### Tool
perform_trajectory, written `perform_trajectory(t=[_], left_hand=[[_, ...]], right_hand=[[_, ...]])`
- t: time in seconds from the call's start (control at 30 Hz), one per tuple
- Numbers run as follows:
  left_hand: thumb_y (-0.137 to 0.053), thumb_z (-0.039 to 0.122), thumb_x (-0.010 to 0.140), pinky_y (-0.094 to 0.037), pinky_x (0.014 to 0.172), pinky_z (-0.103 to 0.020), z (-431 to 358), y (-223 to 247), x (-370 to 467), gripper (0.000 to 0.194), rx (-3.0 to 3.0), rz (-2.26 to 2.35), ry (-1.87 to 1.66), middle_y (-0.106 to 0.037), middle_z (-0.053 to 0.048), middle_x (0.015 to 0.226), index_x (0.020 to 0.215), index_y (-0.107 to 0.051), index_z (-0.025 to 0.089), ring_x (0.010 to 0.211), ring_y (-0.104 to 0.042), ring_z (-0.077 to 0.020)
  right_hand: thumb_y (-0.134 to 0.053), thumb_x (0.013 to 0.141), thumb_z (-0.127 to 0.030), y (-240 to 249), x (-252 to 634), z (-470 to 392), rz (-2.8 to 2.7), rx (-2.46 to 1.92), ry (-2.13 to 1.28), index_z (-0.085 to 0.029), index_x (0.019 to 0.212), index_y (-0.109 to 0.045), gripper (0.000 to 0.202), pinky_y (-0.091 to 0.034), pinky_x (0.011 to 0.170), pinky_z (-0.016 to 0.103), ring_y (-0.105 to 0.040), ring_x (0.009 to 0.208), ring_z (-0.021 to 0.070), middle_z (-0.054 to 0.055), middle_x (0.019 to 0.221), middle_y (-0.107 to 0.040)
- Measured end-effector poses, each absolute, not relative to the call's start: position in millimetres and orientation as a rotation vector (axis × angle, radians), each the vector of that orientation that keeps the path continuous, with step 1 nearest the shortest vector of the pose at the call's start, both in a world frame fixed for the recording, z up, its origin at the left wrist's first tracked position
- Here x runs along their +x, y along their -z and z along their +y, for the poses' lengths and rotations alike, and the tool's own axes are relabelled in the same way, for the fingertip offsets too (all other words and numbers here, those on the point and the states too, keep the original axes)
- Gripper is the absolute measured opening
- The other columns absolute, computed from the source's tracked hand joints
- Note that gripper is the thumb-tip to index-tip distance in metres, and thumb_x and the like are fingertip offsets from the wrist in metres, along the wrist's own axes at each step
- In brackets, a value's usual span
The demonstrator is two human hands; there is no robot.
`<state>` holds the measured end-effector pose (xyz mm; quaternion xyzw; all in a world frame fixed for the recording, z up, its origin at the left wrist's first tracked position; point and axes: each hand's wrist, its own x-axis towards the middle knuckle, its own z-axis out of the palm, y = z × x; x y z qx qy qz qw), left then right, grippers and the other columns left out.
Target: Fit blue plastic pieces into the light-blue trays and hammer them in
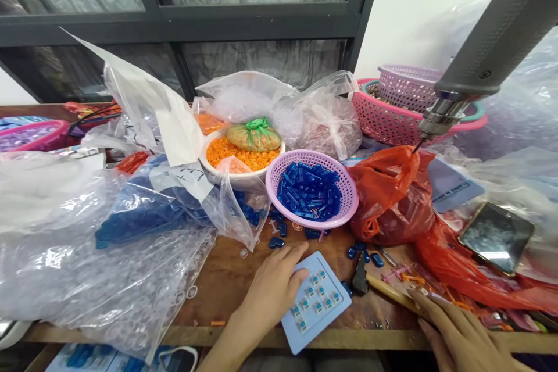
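1. Standing beyond the left hand is a lilac basket filled with blue pieces; loose blue bits are scattered between.
2. Ahead of the right hand, a red bag and a phone are set, with a power screwdriver suspended above.
3. Space left of the left hand is taken up by a clear bag of rings.
4. The screwdriver's upper end is cut off by the frame; the handle end of the hammer is covered by the right fingers.
5. Just right of the left hand, a light-blue plate bearing small switches is overlapped by the thumb; that hand is loosely spread, and whether the plate is gripped cannot be told.
6. The plate's long axis is slanted from near left to far right.
7. The hammer is held in the partly curled right hand, its head directed leftward and slightly away.
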<state>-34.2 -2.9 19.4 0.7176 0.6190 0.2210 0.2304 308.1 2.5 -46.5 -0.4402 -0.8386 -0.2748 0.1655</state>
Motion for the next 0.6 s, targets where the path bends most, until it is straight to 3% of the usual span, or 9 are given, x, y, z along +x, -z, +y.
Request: perform_trajectory(t=[0.07, 0.13, 0.2, 0.33, 0.47, 0.6], left_hand=[[-0.066, 0.039, 0.089, -0.048, 0.103, -0.053, -22.5, -6.5, -29.1, 0.059, 2.089, 1.771, -0.586, -0.058, -0.014, 0.139, 0.143, -0.049, 0.023, 0.125, -0.056, -0.0331], [-0.079, 0.056, 0.073, -0.046, 0.101, -0.064, -42.0, 5.2, -25.7, 0.087, 2.164, 1.839, -0.504, -0.052, -0.018, 0.145, 0.147, -0.044, 0.025, 0.129, -0.051, -0.0422], [-0.087, 0.053, 0.064, -0.045, 0.102, -0.067, -53.3, 11.6, -25.5, 0.102, 2.177, 1.865, -0.404, -0.043, -0.020, 0.151, 0.149, -0.039, 0.027, 0.134, -0.044, -0.0458], [-0.089, 0.030, 0.067, -0.039, 0.112, -0.061, -46.3, 6.7, -42.9, 0.097, 2.107, 1.764, -0.268, -0.031, -0.013, 0.159, 0.149, -0.038, 0.031, 0.146, -0.029, -0.0386], [-0.085, 0.041, 0.072, -0.036, 0.114, -0.060, -34.1, 2.1, -67.2, 0.083, 2.125, 1.632, -0.272, -0.030, -0.010, 0.160, 0.145, -0.046, 0.031, 0.148, -0.023, -0.0369], [-0.080, 0.052, 0.075, -0.041, 0.110, -0.061, -32.0, 5.8, -60.1, 0.077, 2.243, 1.620, -0.349, -0.038, -0.012, 0.156, 0.142, -0.050, 0.029, 0.145, -0.032, -0.0384]], right_hand=[[-0.033, 0.099, -0.023, 40.3, 297.9, 8.5, -2.353, -1.193, 0.762, -0.017, 0.114, -0.060, 0.032, -0.055, 0.054, 0.035, -0.073, 0.070, 0.0229, 0.007, 0.085, -0.076], [-0.031, 0.101, -0.023, 36.2, 291.5, 13.3, -2.356, -1.143, 0.701, -0.017, 0.113, -0.060, 0.032, -0.054, 0.057, 0.033, -0.072, 0.069, 0.0209, 0.006, 0.084, -0.076], [-0.029, 0.103, -0.024, 32.8, 288.3, 15.8, -2.369, -1.102, 0.660, -0.017, 0.113, -0.059, 0.033, -0.053, 0.061, 0.031, -0.072, 0.072, 0.0192, 0.005, 0.086, -0.076], [-0.026, 0.105, -0.028, 23.9, 288.7, 15.5, -2.394, -1.095, 0.630, -0.015, 0.117, -0.059, 0.038, -0.053, 0.067, 0.031, -0.072, 0.077, 0.0196, 0.006, 0.090, -0.074], [-0.027, 0.105, -0.032, 18.6, 294.2, 10.1, -2.394, -1.101, 0.497, -0.015, 0.118, -0.058, 0.037, -0.056, 0.070, 0.029, -0.073, 0.082, 0.0192, 0.008, 0.097, -0.073], [-0.033, 0.104, -0.035, 18.2, 295.1, -1.3, -2.315, -1.163, 0.292, -0.017, 0.121, -0.056, 0.034, -0.060, 0.076, 0.028, -0.073, 0.089, 0.0201, 0.010, 0.104, -0.073]])
